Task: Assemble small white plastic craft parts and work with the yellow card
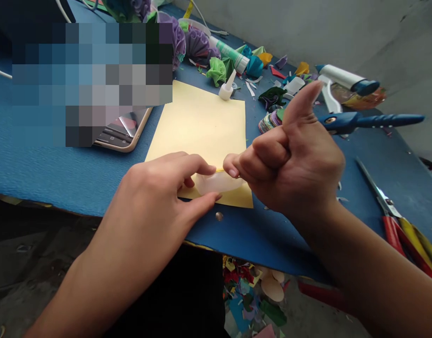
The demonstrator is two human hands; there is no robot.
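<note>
A translucent whitish bottle (219, 182) lies on its side over the near edge of a pale yellow sheet (205, 122). My left hand (162, 188) grips it between thumb and fingers at its left end. Over its right part is my right hand (289, 155), with the thumb raised and the other fingers curled; the little finger touches the bottle's top, beside a thin yellow strip. Nothing shows inside the curled fingers. On the sheet's far edge stands a white nozzle cap (227, 89).
Red and yellow handled scissors (391, 206) lie at the right. Behind my right hand are blue-handled pliers-like tool (345, 121) and paper scraps. A phone (126, 134) rests at left, partly under a pixelated area. Paper flowers (198, 44) and a glue stick (230, 54) are at the back.
</note>
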